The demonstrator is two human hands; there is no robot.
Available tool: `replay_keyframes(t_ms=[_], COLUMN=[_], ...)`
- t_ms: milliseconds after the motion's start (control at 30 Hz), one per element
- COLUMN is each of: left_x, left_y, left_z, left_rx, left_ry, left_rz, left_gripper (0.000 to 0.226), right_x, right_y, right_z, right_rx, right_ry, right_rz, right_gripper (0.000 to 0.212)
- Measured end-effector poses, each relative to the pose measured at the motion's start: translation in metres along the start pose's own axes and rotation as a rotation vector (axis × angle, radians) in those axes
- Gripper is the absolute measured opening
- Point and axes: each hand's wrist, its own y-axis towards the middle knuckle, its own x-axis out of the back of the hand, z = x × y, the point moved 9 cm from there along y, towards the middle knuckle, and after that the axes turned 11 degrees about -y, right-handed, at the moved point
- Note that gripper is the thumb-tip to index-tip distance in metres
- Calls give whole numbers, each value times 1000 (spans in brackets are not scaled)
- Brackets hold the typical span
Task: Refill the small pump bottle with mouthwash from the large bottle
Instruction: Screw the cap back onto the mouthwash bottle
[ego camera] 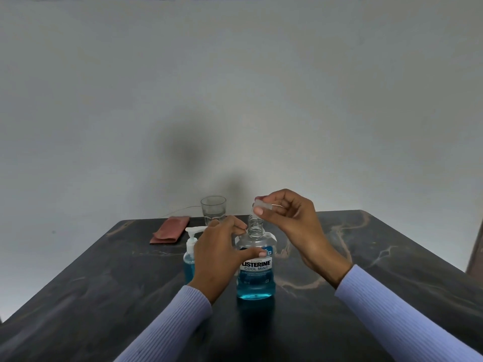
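The right hand's grip (285, 218) is closed in a pinch on the clear cap (262, 205), thumb below and fingertips above, holding it just above and slightly right of the open threaded neck of the large bottle (256, 270), a little right of the frame's centre. The left hand's grip (222, 252) is curled round that bottle's shoulder, thumb across the top of the label, steadying it upright on the desk (366, 257).

The relation that matters is between the large bottle and the small pump bottle (190, 257). The pump bottle stands upright just beside the large one, on its left in the frame and partly hidden behind the left hand, so the left hand is the nearer to it. Its white pump head is on, so I judge it needs unscrewing before any pouring, and the cap probably has to be set down first.

Further back, toward the wall, stand a drinking glass (213, 209) and a folded reddish cloth (170, 229), well apart from both hands.
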Motion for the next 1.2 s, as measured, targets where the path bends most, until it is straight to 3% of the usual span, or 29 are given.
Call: replay_keyframes(t_ms=[133,233,533,733,867,1200], left_x=[1,1,-3,-4,-6,-10], left_y=[-2,-3,-6,-4,0,-5], left_z=[-1,-1,4,6,7,-3], left_rx=[-7,-3,38,32,49,62], left_ry=[12,-17,-92,-134,-136,-323], left_rz=[-19,-25,-16,-5,22,44], left_gripper=[53,49,58,48,45,35], right_x=[-13,-13,-5,-5,-1,-4], right_y=[2,2,2,3,5,-3], right_z=[1,5,11,5,4,6], right_rx=[36,77,98,28,20,5], right_ry=[-232,-370,-561,-441,-495,-445], right_rz=[100,79,171,223,193,319], right_gripper=[26,28,22,20,17,26])
